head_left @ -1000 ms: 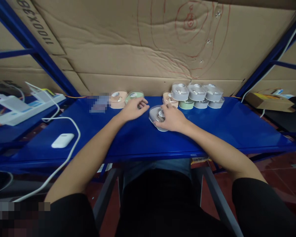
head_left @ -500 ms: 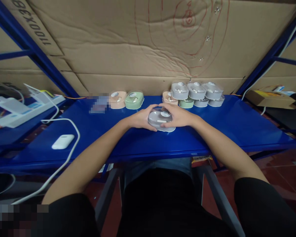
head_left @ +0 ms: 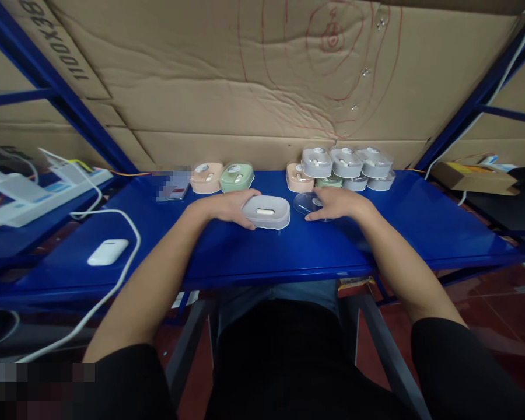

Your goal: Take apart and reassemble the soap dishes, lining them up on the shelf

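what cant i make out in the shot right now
All in the head view:
- grey box: left end, hidden by the left hand
- clear lid: right end, covered by the right hand
- lower green box: most of its top, behind stacked boxes
- sticker: print too small

Bare L hand (head_left: 235, 206) & bare R hand (head_left: 340, 202) are facing ea. other, apart, both gripping w/ thumb on near side, fingers curving round far side. Black-short-sleeved L arm (head_left: 157, 280) & R arm (head_left: 402, 268) are pointing fwd & inward.
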Motion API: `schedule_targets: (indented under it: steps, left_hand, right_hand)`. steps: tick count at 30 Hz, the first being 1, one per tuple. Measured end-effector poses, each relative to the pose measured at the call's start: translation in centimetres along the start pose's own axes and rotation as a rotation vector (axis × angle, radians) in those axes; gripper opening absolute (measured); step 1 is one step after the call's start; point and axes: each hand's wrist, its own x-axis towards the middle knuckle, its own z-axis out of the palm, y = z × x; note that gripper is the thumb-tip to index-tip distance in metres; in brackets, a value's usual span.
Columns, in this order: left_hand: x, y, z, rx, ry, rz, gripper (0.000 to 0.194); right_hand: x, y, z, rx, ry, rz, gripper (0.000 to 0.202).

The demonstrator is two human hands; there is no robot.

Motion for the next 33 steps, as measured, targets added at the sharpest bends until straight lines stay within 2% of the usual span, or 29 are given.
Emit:
schedule_targets:
  steps: [2,3,6,8,11,14,16,19,22,25,29,33]
  left_hand:
    - [0.0,0.3,0.1,0.004,0.002,0.002,0.109]
    - [0.1,0.4,0.2,0.004,0.010,0.007,0.109]
    - [0.4,0.9,0.7,-0.004,0.048,0.037,0.109]
    - [0.8,1.2,1.4,-0.033,0.078,0.097,0.111]
    - [1.6,1.8,2.7,-0.096,0.132,0.214,0.110]
    - [2.1,2.1,3.7,-0.141,0.170,0.254,0.105]
    - [2.2,2.1,4.0,-0.171,0.185,0.245,0.110]
    - [2.4,1.6,4.0,-0.223,0.206,0.238,0.121]
    - [2.6,0.7,3.9,-0.257,0.214,0.243,0.121]
    - [2.9,-0.3,3.7,-0.260,0.238,0.252,0.120]
    - [2.8,-1.5,3.0,-0.162,0.279,0.162,0.119]
    - [2.1,-1.1,2.0,0.033,0.293,-0.025,0.111]
  right_hand:
    - [0.0,-0.2,0.0,-0.035,-0.056,0.039,0.084]
    - [0.0,-0.5,0.0,-0.042,-0.038,0.034,0.082]
    - [-0.1,-1.8,0.3,0.017,0.154,-0.115,0.076]
    - [0.0,-3.0,1.1,0.088,0.253,-0.253,0.086]
    - [0.6,-4.9,2.9,0.105,0.273,-0.369,0.108]
    - [1.1,-5.9,4.4,0.089,0.239,-0.377,0.107]
    - [1.3,-6.0,4.8,0.111,0.252,-0.369,0.104]
    - [1.3,-5.8,4.8,0.155,0.270,-0.343,0.097]
    - [1.3,-5.6,4.6,0.197,0.294,-0.294,0.089]
    - [1.2,-5.1,4.1,0.259,0.363,-0.270,0.092]
    - [0.5,-4.0,2.8,0.330,0.373,-0.350,0.106]
    - [-0.4,-3.8,1.5,0.353,0.227,-0.482,0.108]
